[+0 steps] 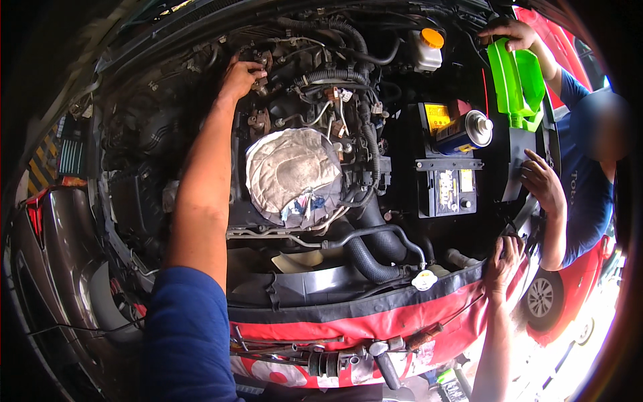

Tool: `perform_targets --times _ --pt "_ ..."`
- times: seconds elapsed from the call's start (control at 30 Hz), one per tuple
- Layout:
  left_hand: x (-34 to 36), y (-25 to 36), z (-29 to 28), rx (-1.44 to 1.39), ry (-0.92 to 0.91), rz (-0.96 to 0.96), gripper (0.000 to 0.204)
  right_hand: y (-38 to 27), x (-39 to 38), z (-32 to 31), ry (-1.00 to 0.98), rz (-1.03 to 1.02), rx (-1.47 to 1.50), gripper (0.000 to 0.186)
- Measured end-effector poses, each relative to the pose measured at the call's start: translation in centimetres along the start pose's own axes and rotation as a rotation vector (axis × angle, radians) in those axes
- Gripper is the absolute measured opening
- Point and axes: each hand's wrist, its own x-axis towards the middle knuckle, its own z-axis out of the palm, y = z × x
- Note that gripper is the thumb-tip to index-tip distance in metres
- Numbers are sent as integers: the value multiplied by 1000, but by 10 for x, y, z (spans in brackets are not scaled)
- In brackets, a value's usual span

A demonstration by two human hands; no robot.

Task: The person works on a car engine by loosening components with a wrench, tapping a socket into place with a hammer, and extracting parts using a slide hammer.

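My left hand point(240, 79) reaches to the back of the engine bay, fingers bent at a brownish metal fitting point(261, 86); what they grip is hidden. My right hand point(506, 262) rests on the front right corner of the bay, fingers spread over its dark edge. Between them a dirty cloth point(291, 167) covers the top of the engine. A co-worker at the right has one hand point(512, 32) on a bright green jug point(516, 80), tilted with its neck down. Their other hand point(546, 184) is beside a dark grey flat sheet point(519, 164) below the neck.
A battery point(447, 191) sits right of the engine, with a spray can point(469, 130) lying behind it. A reservoir with an orange cap point(429, 48) stands at the back. Several tools, including a ratchet point(385, 362), lie on the red cover point(321, 328) along the front.
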Motion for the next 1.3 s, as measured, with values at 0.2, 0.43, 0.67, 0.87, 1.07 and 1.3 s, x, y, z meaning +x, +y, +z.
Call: perform_targets --times 0.2,0.43,0.67,0.87,1.07,1.3 --pt "4 -3 -1 18 -43 11 32 2 0 -1 -18 -36 -32 24" --pt "-3 4 -3 -31 8 15 31 -2 0 -2 -11 18 -4 20" --pt "7 10 -12 5 -127 -22 32 -4 2 -4 -14 36 -10 18" --pt "14 -1 -13 -17 -169 -36 35 -4 1 -4 -6 20 9 19" --pt "21 -5 -18 -130 -61 -41 38 -1 0 -3 -3 30 -23 19" --pt "24 20 -41 -432 102 -162 47 -1 1 -3 -8 15 -1 19"
